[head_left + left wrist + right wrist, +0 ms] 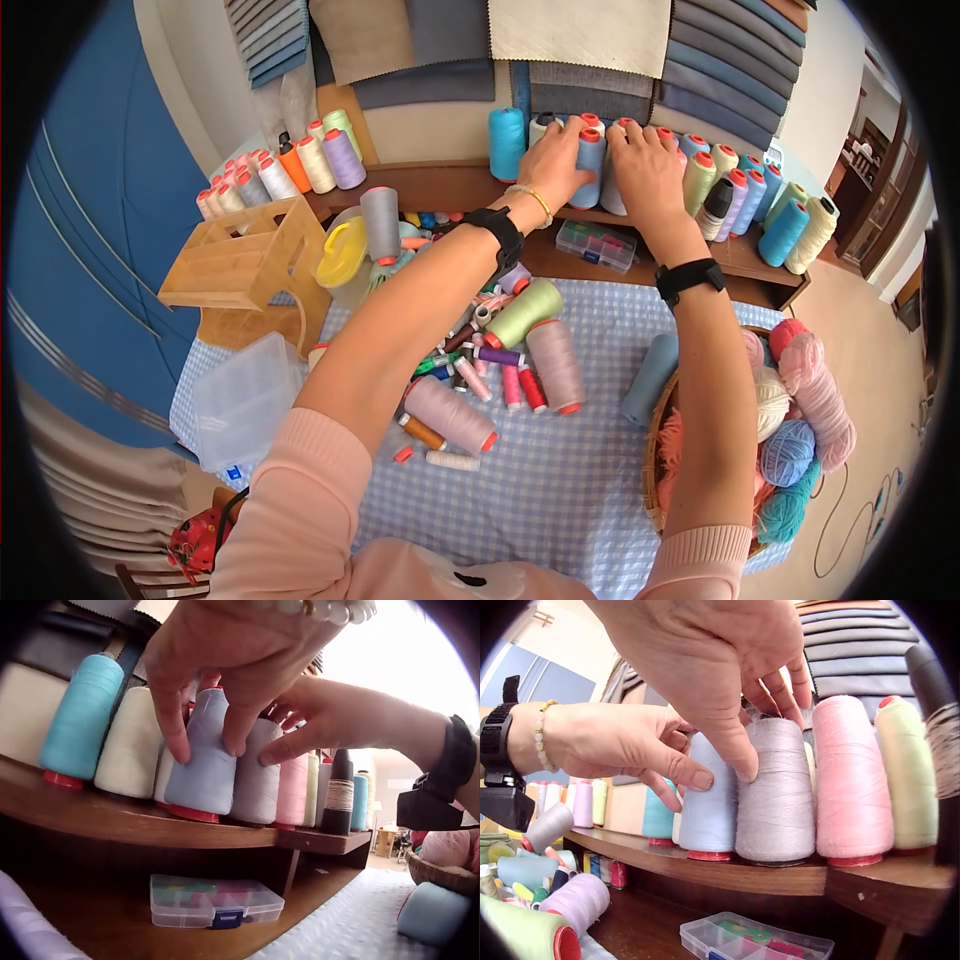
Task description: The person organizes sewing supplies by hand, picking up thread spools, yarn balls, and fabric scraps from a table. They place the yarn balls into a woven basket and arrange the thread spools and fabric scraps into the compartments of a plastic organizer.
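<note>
On the wooden shelf (440, 174), my left hand (556, 168) grips a light-blue thread cone (202, 769), thumb and fingers on opposite sides of its upper half. Right beside it, my right hand (648, 178) holds a grey thread cone (778, 799), its thumb on the near side and the fingers reaching behind. Both cones stand upright at the shelf's front edge, side by side. To their left are a cream cone (129, 750) and a turquoise cone (84, 720). A pink cone (849, 787) stands just right of the grey one.
Below the shelf board lies a clear plastic case (596, 246). Loose spools and cones, among them a green cone (527, 312), cover the checked tablecloth (560, 480). A wicker basket (656, 470) of yarn stands at right, a wooden rack (235, 260) at left. Fabric samples (578, 40) hang behind.
</note>
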Tool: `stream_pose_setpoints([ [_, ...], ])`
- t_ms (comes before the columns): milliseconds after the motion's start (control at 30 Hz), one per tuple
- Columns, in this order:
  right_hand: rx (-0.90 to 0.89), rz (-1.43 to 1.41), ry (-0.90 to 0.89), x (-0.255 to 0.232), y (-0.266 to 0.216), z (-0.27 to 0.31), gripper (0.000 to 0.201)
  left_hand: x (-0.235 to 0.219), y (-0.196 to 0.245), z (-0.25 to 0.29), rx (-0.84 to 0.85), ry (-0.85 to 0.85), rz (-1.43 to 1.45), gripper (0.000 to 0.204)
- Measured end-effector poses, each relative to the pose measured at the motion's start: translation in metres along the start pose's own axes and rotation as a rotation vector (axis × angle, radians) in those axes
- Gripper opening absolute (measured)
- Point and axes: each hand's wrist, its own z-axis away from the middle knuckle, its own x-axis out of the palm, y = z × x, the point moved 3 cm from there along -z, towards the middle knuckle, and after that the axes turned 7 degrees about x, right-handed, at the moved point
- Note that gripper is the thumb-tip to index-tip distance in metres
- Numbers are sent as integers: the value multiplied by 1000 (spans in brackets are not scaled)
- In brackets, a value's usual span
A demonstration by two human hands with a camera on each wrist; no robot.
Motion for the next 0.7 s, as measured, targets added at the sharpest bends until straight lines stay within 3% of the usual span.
stream_pose_setpoints([
  [200, 1, -11, -4, -3, 0, 1, 24, 1, -3, 6, -11, 30, 74, 69],
  [267, -1, -11, -8, -3, 0, 2, 25, -3, 0, 15, 64, 169, 20, 70],
  [400, 7, -29, 6, -1, 0, 2, 26, -29, 19, 40, 234, 241, -59, 65],
  [500, 23, -17, -72, -6, -2, 0, 28, -35, 25, 65, 313, -328, -145, 43],
  [567, 31, -9, -136, -4, -3, -1, 30, -35, 27, 88, 224, -673, -175, 42],
  [600, 20, -14, -76, 0, -3, 0, 26, -32, 29, 97, 205, -788, -174, 45],
  [700, 3, -17, 4, 5, 0, 0, 21, -22, 32, 121, 169, -825, -189, 45],
])
